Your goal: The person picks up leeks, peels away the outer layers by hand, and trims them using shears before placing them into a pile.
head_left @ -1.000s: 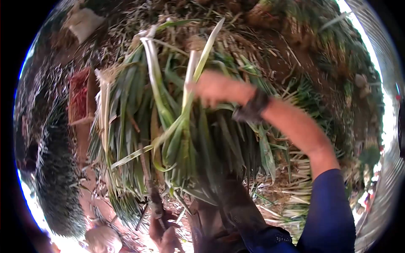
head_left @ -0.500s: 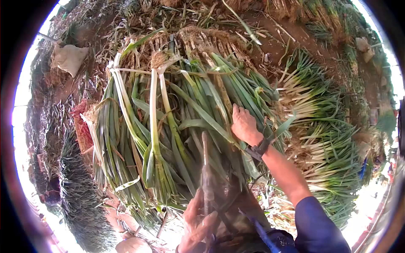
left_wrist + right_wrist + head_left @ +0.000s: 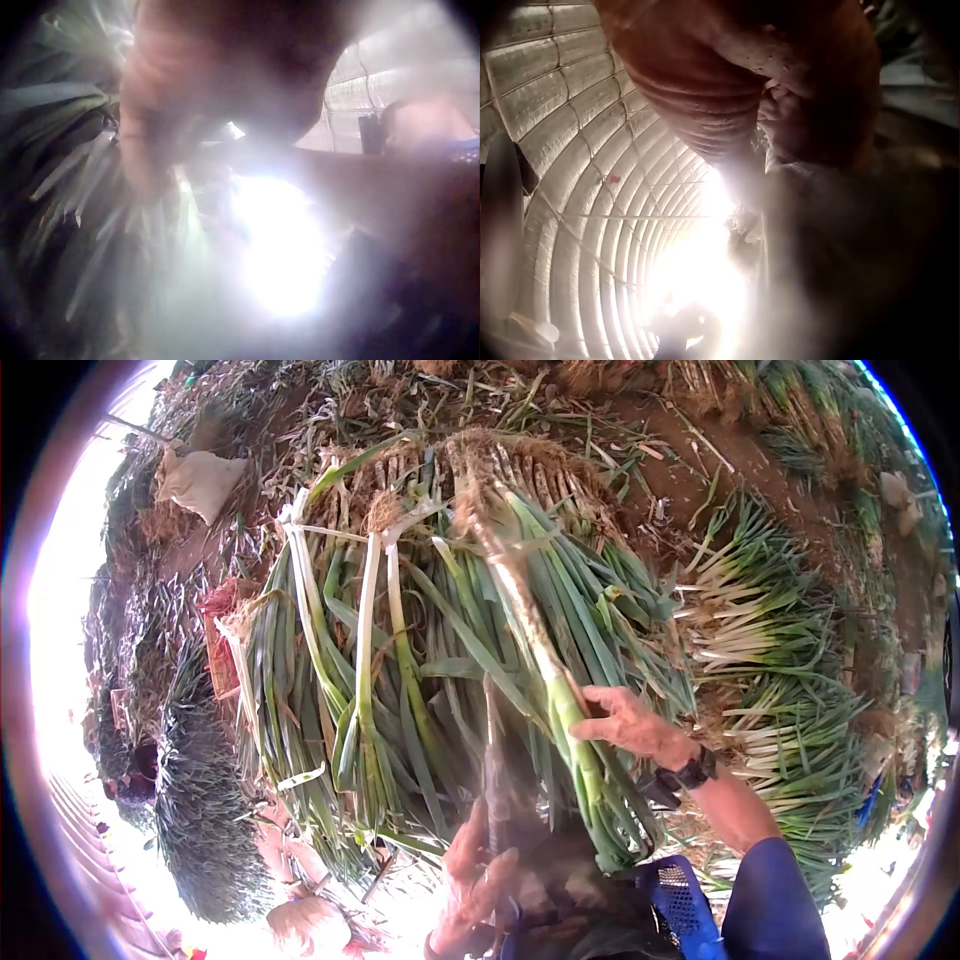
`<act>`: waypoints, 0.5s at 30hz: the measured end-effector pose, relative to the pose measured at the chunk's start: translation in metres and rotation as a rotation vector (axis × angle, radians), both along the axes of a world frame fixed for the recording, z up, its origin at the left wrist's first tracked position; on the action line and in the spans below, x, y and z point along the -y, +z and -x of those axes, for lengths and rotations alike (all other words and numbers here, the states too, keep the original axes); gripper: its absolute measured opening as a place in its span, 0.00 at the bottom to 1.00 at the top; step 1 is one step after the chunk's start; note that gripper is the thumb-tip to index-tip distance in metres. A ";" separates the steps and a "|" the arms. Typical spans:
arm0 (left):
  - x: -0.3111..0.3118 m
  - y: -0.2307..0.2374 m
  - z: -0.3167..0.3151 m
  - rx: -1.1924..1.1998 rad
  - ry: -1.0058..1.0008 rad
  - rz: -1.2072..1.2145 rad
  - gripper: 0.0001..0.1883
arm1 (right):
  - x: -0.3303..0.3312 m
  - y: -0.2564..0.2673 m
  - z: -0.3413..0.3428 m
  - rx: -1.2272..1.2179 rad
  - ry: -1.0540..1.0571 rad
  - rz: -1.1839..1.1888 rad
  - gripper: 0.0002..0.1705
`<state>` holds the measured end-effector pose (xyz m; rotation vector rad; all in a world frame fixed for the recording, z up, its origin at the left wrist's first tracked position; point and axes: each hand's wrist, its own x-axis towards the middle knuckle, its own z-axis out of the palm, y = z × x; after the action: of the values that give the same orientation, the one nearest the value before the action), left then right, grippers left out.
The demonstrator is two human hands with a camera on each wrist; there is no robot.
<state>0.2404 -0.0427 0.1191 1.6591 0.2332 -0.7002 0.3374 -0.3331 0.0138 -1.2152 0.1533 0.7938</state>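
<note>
My right hand (image 3: 640,728) grips a long leek (image 3: 590,775) by its green part, near the right of the leek pile (image 3: 400,650). The leek slants over the pile, its brown roots pointing up and away. Low in the head view, my left hand (image 3: 470,885) is round the lower part of a thin, blurred stick-like tool (image 3: 491,745) that points up. In the left wrist view my left hand (image 3: 217,67) is dark and hazy, with leaves beside it. Glare and shadow in the right wrist view hide what my right hand (image 3: 765,82) holds.
Bundles of green onions (image 3: 770,640) lie to the right. At the left are a red crate (image 3: 222,650), a mound of dark green leaves (image 3: 200,800) and a pale sack (image 3: 203,482). Blue mesh (image 3: 680,900) shows near my body. Plant scraps cover the brown ground.
My right hand has moved down and to the right from the pile, bringing a leek with it across the top. My left hand stays low with the tool, which has shifted little.
</note>
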 end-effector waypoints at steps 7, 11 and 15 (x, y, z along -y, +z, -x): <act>0.021 0.010 0.017 0.135 -0.285 -0.477 0.41 | -0.043 -0.060 0.022 -0.066 -0.147 0.035 0.47; 0.037 0.010 0.029 0.034 -0.307 -0.513 0.41 | -0.055 -0.067 0.026 0.279 -0.208 0.255 0.50; 0.042 -0.005 0.027 0.076 -0.246 -0.494 0.40 | -0.055 -0.055 0.028 0.149 -0.248 0.107 0.47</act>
<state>0.2131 -0.0845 0.1136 2.2084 0.1559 -0.8042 0.3099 -0.2778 -0.0416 -1.3225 0.2215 0.4825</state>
